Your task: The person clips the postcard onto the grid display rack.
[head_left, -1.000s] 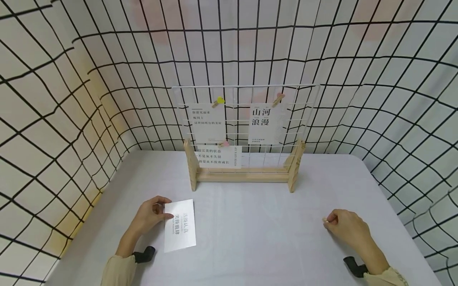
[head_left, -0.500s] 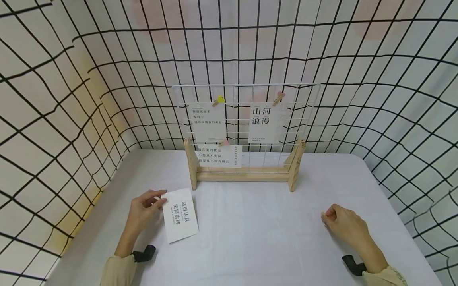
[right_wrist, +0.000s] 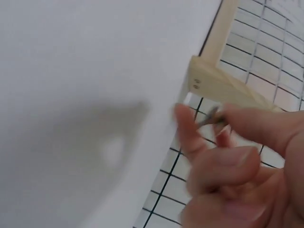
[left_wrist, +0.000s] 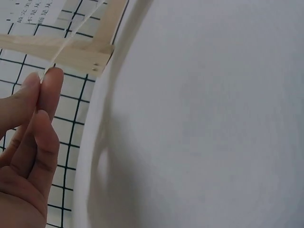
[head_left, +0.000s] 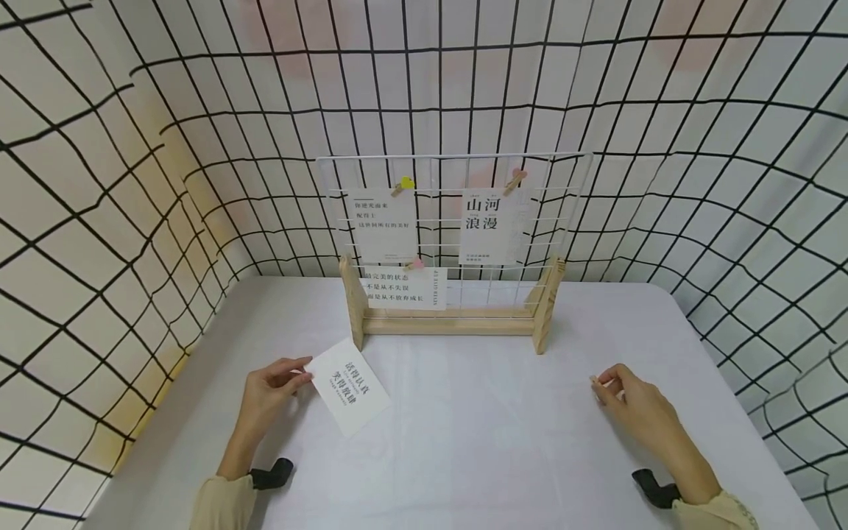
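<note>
A white card (head_left: 350,389) printed with dark Chinese characters is pinched at one corner between thumb and fingers of my left hand (head_left: 265,394). It tilts, turned at an angle, left of the table's middle. From the left wrist the card (left_wrist: 71,35) appears nearly edge-on as a thin strip above the fingertips (left_wrist: 51,78). On the right side, my right hand (head_left: 639,412) pinches a small wooden clothespin (head_left: 592,380) between thumb and forefinger. That clothespin (right_wrist: 211,117) is blurred and mostly covered by the fingers in the right wrist view.
A white wire rack (head_left: 440,235) on a wooden stand (head_left: 450,326) stands at the back of the white-covered table (head_left: 477,434). Three printed cards hang there by wooden clips, including a yellow-topped clip (head_left: 404,184). Black grid panels (head_left: 444,81) surround the table.
The left hand has lifted the card and turned it, its lower end swinging to the right. The right hand has moved slightly forward and left, still pinching the clothespin.
</note>
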Action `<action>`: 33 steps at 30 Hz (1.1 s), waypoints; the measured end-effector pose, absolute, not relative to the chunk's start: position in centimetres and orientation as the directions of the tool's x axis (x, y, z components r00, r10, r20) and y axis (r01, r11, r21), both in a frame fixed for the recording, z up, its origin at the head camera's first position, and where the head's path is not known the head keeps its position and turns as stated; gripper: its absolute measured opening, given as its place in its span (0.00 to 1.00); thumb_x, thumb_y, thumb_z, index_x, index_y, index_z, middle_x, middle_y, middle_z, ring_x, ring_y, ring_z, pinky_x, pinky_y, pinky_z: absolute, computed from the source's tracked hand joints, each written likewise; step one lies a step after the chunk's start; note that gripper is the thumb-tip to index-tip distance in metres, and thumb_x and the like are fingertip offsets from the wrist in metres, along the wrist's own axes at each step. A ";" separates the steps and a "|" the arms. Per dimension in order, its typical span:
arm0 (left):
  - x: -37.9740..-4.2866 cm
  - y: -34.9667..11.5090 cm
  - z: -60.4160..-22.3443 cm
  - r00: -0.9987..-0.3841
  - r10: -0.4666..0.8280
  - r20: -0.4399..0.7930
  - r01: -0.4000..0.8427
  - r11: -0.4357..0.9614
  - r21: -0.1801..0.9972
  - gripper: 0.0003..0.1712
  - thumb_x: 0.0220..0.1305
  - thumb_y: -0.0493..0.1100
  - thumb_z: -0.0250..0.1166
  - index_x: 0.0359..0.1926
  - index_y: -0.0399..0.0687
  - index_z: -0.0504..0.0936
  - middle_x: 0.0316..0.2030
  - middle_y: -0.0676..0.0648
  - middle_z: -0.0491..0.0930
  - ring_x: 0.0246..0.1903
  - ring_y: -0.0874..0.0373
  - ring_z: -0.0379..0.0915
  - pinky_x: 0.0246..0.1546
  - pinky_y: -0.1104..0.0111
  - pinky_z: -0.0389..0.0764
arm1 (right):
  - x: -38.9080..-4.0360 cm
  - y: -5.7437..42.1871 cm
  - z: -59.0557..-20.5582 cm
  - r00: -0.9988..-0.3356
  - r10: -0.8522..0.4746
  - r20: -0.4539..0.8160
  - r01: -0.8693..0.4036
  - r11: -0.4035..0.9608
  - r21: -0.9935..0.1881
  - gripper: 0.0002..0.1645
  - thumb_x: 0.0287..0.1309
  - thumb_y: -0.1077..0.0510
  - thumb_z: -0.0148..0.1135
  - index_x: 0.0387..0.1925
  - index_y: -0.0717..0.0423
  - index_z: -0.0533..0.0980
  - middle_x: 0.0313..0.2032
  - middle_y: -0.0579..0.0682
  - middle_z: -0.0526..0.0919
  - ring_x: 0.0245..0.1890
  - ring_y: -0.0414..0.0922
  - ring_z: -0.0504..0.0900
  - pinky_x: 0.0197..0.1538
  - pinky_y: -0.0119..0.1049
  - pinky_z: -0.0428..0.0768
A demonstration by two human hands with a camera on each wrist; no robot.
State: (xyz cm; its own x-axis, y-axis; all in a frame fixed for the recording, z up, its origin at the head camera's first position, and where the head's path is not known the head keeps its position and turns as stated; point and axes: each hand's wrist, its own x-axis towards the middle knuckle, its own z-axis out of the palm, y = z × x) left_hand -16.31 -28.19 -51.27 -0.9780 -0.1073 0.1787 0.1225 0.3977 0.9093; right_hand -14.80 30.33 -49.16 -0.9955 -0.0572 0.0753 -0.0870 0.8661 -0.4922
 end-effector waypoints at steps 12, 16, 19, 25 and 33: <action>-16.7 -26.4 -51.3 -0.984 -0.164 0.062 0.018 0.254 0.967 0.21 0.57 0.37 0.79 0.51 0.34 0.88 0.37 0.61 0.88 0.32 0.56 0.86 0.29 0.73 0.81 | -15.9 27.8 -47.7 -0.930 -0.014 0.368 -0.273 0.694 -0.666 0.09 0.57 0.55 0.78 0.40 0.49 0.88 0.24 0.42 0.82 0.18 0.33 0.62 0.19 0.32 0.60; -17.0 -25.1 -51.3 -0.989 -0.144 0.042 0.013 0.198 0.980 0.21 0.58 0.35 0.78 0.52 0.32 0.87 0.37 0.61 0.89 0.32 0.57 0.88 0.29 0.74 0.80 | -16.1 27.5 -47.3 -0.925 -0.012 0.379 -0.293 0.657 -0.695 0.08 0.59 0.57 0.76 0.40 0.49 0.87 0.26 0.43 0.84 0.17 0.34 0.61 0.18 0.32 0.60; -17.5 -23.8 -51.3 -0.991 -0.124 0.052 0.036 0.128 0.991 0.21 0.59 0.32 0.76 0.53 0.27 0.85 0.36 0.61 0.89 0.31 0.60 0.88 0.28 0.75 0.79 | -16.1 27.4 -46.9 -0.929 -0.036 0.367 -0.311 0.614 -0.726 0.07 0.63 0.58 0.72 0.43 0.51 0.84 0.31 0.47 0.89 0.14 0.34 0.63 0.17 0.32 0.63; -18.6 -19.7 -51.6 -0.986 -0.147 0.076 0.087 -0.069 0.994 0.22 0.58 0.23 0.71 0.54 0.19 0.80 0.31 0.59 0.90 0.27 0.64 0.87 0.26 0.76 0.79 | -16.3 27.0 -46.3 -0.904 -0.048 0.424 -0.369 0.588 -0.720 0.10 0.61 0.63 0.73 0.43 0.53 0.83 0.33 0.52 0.91 0.14 0.34 0.63 0.16 0.32 0.59; -20.3 -14.0 -51.2 -0.983 -0.185 0.008 0.054 -0.245 0.968 0.23 0.61 0.22 0.68 0.58 0.22 0.79 0.31 0.56 0.86 0.30 0.64 0.88 0.26 0.77 0.81 | -16.9 26.8 -46.0 -0.895 -0.044 0.444 -0.377 0.607 -0.700 0.11 0.57 0.64 0.76 0.41 0.51 0.84 0.32 0.50 0.92 0.16 0.32 0.62 0.16 0.31 0.59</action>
State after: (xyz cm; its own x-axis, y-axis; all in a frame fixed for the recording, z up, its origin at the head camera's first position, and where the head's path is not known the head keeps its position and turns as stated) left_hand -20.33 -14.01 -51.23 -0.9828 -0.1846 0.0078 0.0537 -0.2453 0.9680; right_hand -16.85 26.78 -46.04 -0.8951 -0.0441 0.4437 -0.3766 0.6073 -0.6995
